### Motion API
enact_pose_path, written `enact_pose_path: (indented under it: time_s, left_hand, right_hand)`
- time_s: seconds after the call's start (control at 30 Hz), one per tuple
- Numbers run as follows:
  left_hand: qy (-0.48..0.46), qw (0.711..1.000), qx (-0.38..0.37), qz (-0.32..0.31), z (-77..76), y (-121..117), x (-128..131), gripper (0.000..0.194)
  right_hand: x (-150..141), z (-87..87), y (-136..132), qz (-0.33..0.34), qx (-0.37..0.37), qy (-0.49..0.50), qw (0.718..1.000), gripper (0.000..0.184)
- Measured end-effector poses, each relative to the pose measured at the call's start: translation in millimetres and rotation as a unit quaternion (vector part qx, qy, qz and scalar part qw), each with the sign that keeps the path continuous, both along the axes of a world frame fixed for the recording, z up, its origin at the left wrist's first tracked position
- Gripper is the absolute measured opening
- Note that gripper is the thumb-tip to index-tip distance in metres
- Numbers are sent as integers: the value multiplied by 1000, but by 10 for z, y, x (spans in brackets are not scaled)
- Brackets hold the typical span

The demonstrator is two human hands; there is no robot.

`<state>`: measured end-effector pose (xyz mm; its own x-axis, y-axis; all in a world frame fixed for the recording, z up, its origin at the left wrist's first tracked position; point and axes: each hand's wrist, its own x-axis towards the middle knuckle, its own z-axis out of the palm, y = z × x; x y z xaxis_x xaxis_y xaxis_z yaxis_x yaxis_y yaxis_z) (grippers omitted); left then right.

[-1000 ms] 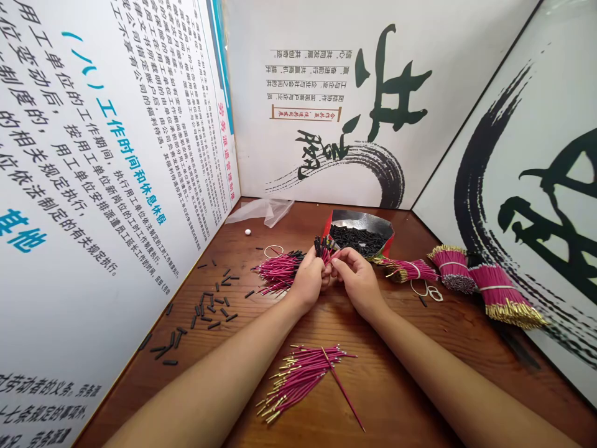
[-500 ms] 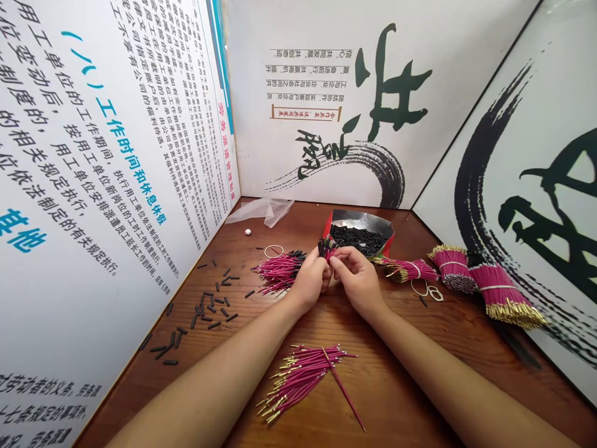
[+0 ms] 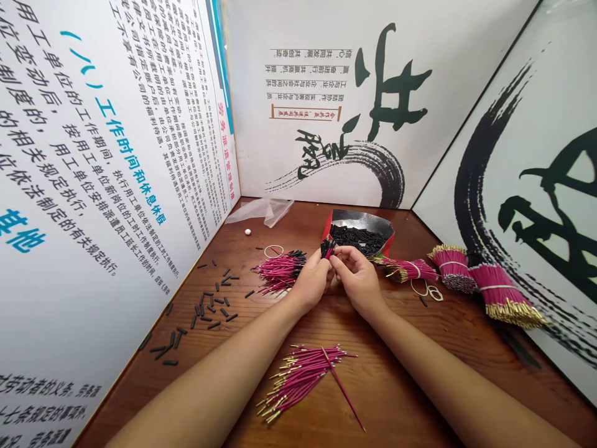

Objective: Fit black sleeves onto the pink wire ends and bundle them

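My left hand (image 3: pixel 311 280) is closed around a small bunch of magenta wires (image 3: pixel 328 249) whose upper ends carry black sleeves. Close against it, my right hand (image 3: pixel 358 279) has thumb and forefinger pinched at the bunch; whatever lies between those fingertips is too small to make out. Left of my hands lies a pile of magenta wires with black sleeves (image 3: pixel 276 272). Between my forearms are loose magenta wires with gold tips (image 3: pixel 301 381), one lying crosswise. Just behind my right hand stands a red-edged open container (image 3: pixel 390 241) with many short black sleeves (image 3: pixel 357 239) inside.
Loose black sleeves (image 3: pixel 205 309) are scattered on the wooden table at left. Tied magenta wire bundles (image 3: pixel 501 287) lie along the right, near rubber bands (image 3: pixel 435 293). A clear plastic bag (image 3: pixel 268 211) lies at the back. Printed panels (image 3: pixel 298 155) enclose the table.
The bunch in my left hand has turned slightly, its black ends shifting a little to the right. My right fingers stay close to it with barely any movement.
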<state>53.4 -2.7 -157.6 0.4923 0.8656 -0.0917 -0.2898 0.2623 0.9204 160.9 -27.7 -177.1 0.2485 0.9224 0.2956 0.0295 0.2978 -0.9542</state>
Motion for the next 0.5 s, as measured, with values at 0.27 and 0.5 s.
enact_pose_path:
  time_s: [0.27, 0.5]
  left_hand:
    - [-10, 1000, -7, -5, -2, -8, 10, 17]
    - [-8, 1000, 5, -11, -10, 5, 5, 18]
  right_hand:
    - [6, 26, -13, -20, 0, -16, 1000, 27]
    - [17, 16, -12, -13, 6, -17, 1000, 21]
